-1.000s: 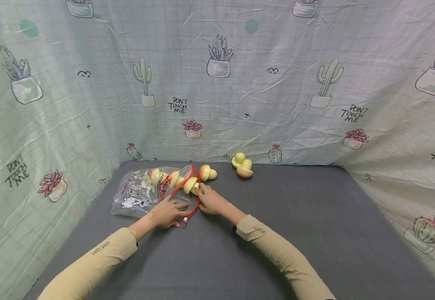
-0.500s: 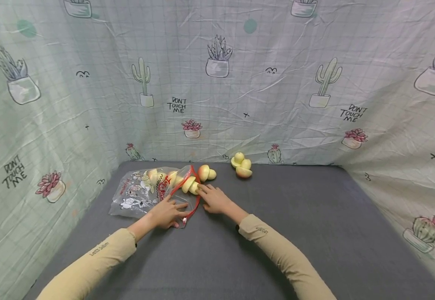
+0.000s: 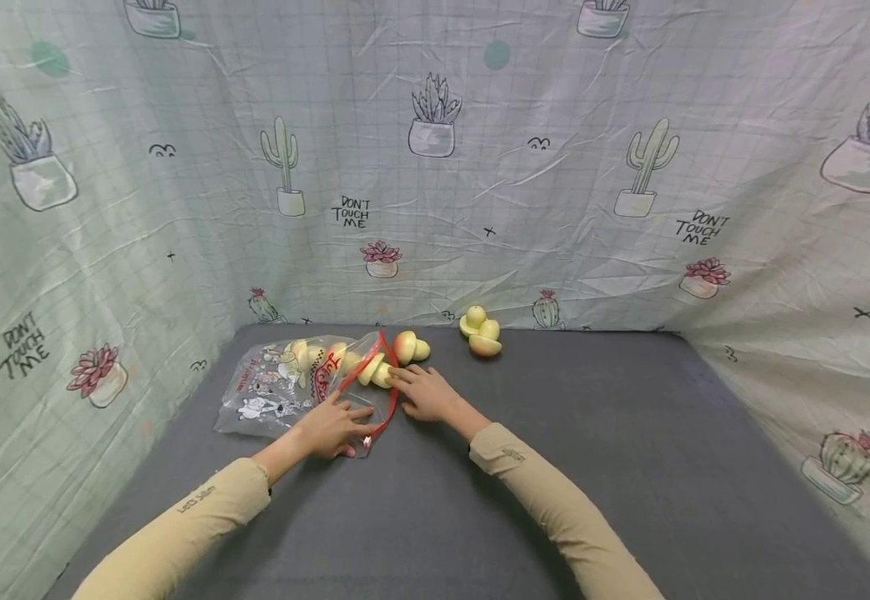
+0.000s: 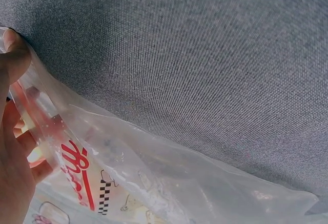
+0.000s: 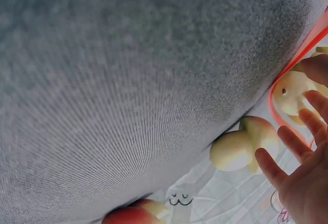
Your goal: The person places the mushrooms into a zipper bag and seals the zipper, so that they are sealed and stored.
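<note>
In the head view a clear printed plastic bag (image 3: pixel 262 410) with a red-edged mouth lies at the left. My left hand (image 3: pixel 329 427) holds the lower side of that mouth; in the left wrist view the thumb (image 4: pixel 18 57) lies along the film's edge, with the other fingers spread apart. A cream mushroom-shaped piece (image 3: pixel 371 368) sits in the mouth, its rounded stem toward my right hand (image 3: pixel 429 395). That hand touches the stem with extended, spread fingers, as the right wrist view also shows. Similar pieces (image 3: pixel 298 354) show through the film deeper inside.
Just beyond the mouth lies another mushroom-shaped piece (image 3: pixel 407 347), red-blushed. Two more, one red-sided piece (image 3: pixel 485 345) and one paler piece (image 3: pixel 475 318), lie close together farther right. A cactus-print curtain (image 3: pixel 435 208) borders the grey tabletop (image 3: pixel 570 450) at the back and sides.
The piece in the mouth has shifted slightly left, farther into the bag. My right hand's fingers have straightened and spread against its stem. The left hand stays on the bag.
</note>
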`<state>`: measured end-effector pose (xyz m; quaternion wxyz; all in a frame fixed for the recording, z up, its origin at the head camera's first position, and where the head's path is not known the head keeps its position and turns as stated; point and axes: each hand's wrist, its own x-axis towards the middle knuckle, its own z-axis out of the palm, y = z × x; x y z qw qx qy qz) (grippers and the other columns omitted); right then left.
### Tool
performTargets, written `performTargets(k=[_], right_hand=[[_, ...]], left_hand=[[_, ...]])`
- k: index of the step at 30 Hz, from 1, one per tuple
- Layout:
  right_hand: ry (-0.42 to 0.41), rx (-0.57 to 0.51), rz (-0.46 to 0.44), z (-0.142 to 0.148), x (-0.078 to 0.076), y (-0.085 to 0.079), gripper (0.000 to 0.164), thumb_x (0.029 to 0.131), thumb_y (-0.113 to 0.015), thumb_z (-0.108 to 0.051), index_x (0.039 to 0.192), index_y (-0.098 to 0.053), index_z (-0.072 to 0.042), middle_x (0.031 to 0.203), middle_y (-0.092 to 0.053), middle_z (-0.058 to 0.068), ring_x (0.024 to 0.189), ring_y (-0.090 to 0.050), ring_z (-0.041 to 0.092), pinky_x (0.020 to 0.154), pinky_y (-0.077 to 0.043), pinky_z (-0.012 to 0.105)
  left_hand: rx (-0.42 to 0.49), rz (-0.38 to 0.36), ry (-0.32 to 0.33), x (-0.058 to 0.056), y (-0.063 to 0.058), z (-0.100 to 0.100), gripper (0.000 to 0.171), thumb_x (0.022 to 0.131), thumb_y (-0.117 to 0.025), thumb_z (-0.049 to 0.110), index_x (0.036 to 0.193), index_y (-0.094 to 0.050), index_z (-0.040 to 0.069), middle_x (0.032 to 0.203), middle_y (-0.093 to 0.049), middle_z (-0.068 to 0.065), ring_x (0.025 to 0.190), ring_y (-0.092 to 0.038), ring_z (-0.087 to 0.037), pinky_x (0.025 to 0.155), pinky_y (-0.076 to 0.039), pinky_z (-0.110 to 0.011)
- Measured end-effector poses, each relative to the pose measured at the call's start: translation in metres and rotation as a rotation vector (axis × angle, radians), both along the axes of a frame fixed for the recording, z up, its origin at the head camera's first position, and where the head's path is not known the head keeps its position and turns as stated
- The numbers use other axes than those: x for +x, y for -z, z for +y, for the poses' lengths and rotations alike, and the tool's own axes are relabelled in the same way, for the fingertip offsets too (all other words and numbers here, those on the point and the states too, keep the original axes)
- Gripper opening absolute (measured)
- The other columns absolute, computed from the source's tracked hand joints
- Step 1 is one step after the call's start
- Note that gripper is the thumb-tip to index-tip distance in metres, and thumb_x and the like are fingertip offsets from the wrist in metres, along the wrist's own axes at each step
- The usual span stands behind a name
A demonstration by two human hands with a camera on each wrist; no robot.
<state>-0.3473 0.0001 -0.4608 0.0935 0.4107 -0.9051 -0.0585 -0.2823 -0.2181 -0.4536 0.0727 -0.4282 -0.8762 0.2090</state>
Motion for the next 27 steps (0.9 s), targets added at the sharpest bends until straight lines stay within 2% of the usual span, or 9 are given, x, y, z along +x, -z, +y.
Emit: performTargets(k=[7,12,18,27], right_hand=[[0.01,-0.013,-0.003,-0.005,-0.004,0.0,0.048,0.089,-0.049,-0.031,0.135,-0.04,-0.021,0.144,-0.033,-0.002,0.126,-0.039,0.021,0.091,-0.042,0.042],[0.023,0.016,0.01,-0.009,-0.004,0.0,0.047,0.09,-0.048,-0.032,0.135,-0.04,-0.022,0.144,-0.032,-0.004,0.127,-0.038,0.019,0.092,-0.042,0.041],[0.037,0.024,-0.005,-0.014,-0.004,0.002,0.047,0.09,-0.048,-0.031,0.136,-0.039,-0.024,0.145,-0.03,-0.005,0.128,-0.037,0.018,0.094,-0.04,0.042],[0.045,0.053,0.031,-0.018,-0.006,0.001,0.045,0.092,-0.044,-0.032,0.136,-0.038,-0.025,0.144,-0.031,-0.006,0.127,-0.036,0.017,0.093,-0.042,0.042]], left_hand=[[0.021,-0.007,0.012,-0.002,0.002,-0.002,0.054,0.075,-0.061,0.048,0.125,-0.051,0.031,0.129,-0.052,-0.002,0.094,-0.057,-0.026,0.093,-0.037,-0.053],[0.022,-0.006,0.015,-0.004,0.004,-0.003,0.055,0.075,-0.061,0.048,0.126,-0.05,0.031,0.129,-0.053,-0.002,0.094,-0.058,-0.027,0.093,-0.037,-0.052],[0.022,-0.014,0.012,-0.002,0.004,-0.004,0.056,0.075,-0.061,0.048,0.127,-0.049,0.031,0.129,-0.052,-0.003,0.096,-0.058,-0.027,0.092,-0.037,-0.053],[0.028,-0.025,0.015,-0.004,0.005,-0.004,0.055,0.076,-0.06,0.047,0.128,-0.048,0.032,0.13,-0.052,-0.003,0.098,-0.058,-0.028,0.092,-0.037,-0.053]])
